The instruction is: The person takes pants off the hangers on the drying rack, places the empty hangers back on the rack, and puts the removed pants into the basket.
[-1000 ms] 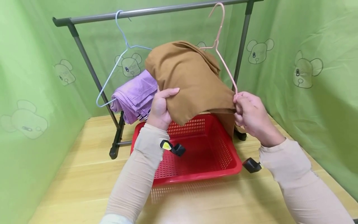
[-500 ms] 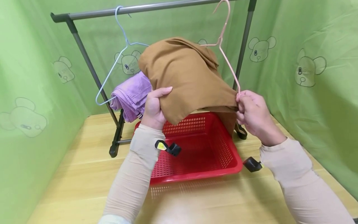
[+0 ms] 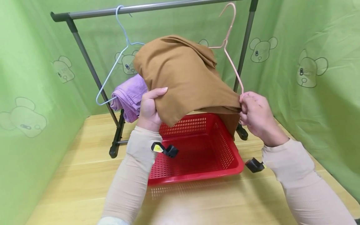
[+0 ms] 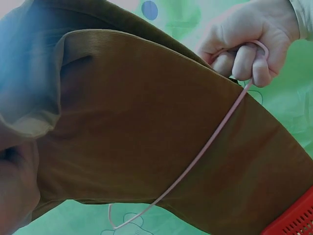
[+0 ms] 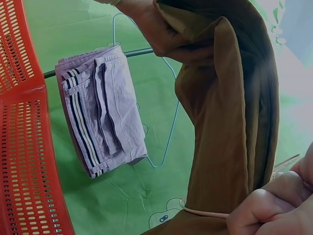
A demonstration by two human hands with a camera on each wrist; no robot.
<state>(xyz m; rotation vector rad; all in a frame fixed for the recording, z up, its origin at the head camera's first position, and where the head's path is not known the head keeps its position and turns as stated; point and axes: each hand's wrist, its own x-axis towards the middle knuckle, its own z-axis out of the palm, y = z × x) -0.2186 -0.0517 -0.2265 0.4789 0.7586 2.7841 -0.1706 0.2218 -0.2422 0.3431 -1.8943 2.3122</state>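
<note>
Brown cloth (image 3: 182, 72) is stretched between both hands over the basket's rear part. My left hand (image 3: 151, 107) grips its lower left edge, thumb on top; in the right wrist view that hand (image 5: 161, 29) holds a fold. My right hand (image 3: 257, 115) pinches the corner of a pink hanger (image 3: 232, 64) together with the cloth's right edge. The hanger's lower bar (image 4: 203, 152) runs across the cloth in the left wrist view. Its hook stands in front of or near the rail; contact cannot be told.
A blue hanger (image 3: 111, 72) hangs on the rack's rail (image 3: 168, 4) with folded purple cloth (image 3: 130, 95) over its bar. A red basket (image 3: 197, 178) stands on the wooden table (image 3: 70, 187). Green printed curtains (image 3: 315, 103) surround the back and sides.
My left hand and the brown cloth have moved left, widening the distance between the hands. The pink hanger and my right hand have shifted slightly right.
</note>
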